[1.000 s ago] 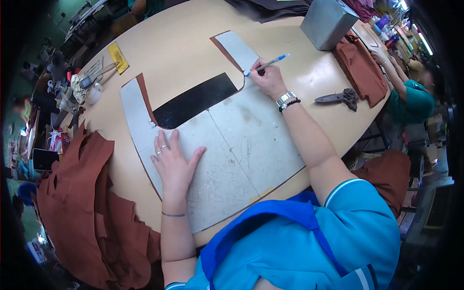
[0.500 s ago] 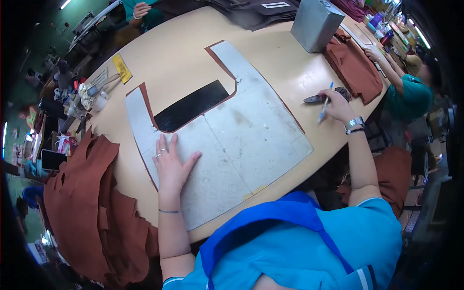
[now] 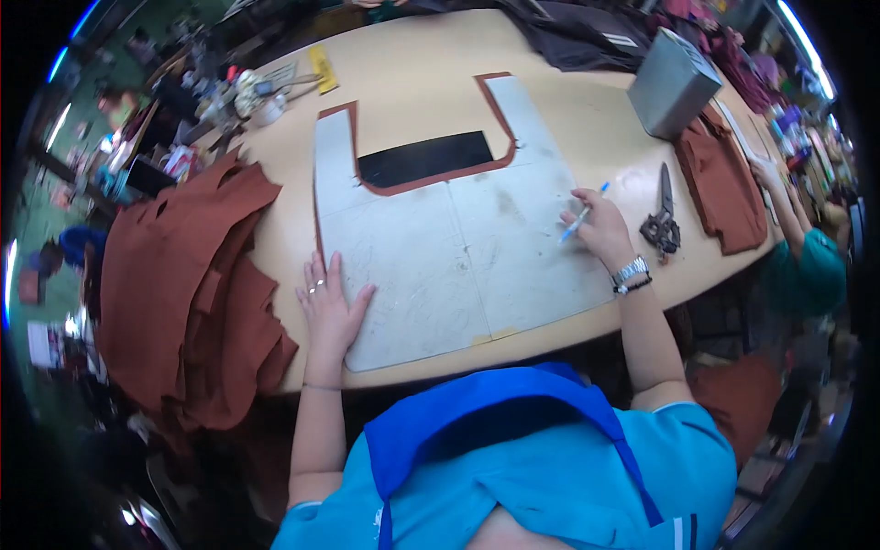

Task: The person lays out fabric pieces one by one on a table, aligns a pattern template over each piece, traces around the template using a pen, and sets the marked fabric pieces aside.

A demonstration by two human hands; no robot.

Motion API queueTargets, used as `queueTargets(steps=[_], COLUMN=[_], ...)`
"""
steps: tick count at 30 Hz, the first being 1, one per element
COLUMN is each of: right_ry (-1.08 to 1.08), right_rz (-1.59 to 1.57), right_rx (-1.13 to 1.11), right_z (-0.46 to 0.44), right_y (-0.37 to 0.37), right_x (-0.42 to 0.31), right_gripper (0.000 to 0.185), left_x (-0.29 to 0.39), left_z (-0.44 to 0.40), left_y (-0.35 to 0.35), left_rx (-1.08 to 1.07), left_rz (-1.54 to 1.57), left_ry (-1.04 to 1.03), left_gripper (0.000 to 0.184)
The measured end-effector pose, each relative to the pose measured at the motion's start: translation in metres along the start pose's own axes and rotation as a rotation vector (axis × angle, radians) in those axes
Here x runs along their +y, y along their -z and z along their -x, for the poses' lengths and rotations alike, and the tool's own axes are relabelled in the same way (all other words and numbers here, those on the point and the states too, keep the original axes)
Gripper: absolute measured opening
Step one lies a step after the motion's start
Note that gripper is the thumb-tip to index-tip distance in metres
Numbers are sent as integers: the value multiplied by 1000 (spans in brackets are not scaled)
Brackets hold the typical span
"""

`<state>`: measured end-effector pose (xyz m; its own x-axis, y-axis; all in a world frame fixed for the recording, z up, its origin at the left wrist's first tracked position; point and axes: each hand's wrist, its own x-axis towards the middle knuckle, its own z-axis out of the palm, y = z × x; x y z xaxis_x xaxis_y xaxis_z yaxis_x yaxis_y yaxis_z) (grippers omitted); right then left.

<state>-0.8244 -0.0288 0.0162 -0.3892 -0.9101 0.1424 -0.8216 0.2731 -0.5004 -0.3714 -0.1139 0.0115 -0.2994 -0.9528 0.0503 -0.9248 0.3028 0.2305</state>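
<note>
Left hand (image 3: 332, 307) flat, fingers extended, thumb spread, on left edge of pale template (image 3: 431, 247); right hand (image 3: 600, 225) well apart from it, fingers closed round pen (image 3: 575, 225) over template's right edge, elbow bent. Template flat on worktop (image 3: 412, 101), brown sheet (image 3: 354, 133) showing along notch. Scissors (image 3: 662, 220), metal can (image 3: 674, 87), folded brown material (image 3: 724, 188) to right. Brown pieces (image 3: 183, 302) heaped at left edge. Green-clad person (image 3: 807, 275) at far right.
</note>
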Motion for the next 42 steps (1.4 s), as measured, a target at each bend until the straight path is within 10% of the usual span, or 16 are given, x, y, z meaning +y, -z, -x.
queueTargets(steps=[3,6,9,18,20,27,33,42], right_ry=[-220,-456,-265,146,144,284,318,-373], right_rz=[-776,-920,-753,-520,-925,-215,189,-604], right_rx=[44,-84,-321,235,174,339,566,937], right_z=[-12,-13,-10,27,17,0,29,-12], right_y=[-4,41,51,104,107,120,152,164], right_x=[7,-18,-15,3,39,53,59,86], right_gripper=[47,46,43,39,36,37,40,48], left_x=[2,1,-6,1,5,10,28,39], left_z=[0,-1,-7,-15,-18,-37,-39,-37], left_y=[0,-1,-14,-14,-7,-25,-25,-10], left_rx=[-19,-7,81,257,206,371,478,194], left_rz=[-49,-87,-35,-15,28,87,125,530], left_ry=[28,57,204,291,253,175,270,210], left_gripper=[85,85,82,47,40,19,39,36])
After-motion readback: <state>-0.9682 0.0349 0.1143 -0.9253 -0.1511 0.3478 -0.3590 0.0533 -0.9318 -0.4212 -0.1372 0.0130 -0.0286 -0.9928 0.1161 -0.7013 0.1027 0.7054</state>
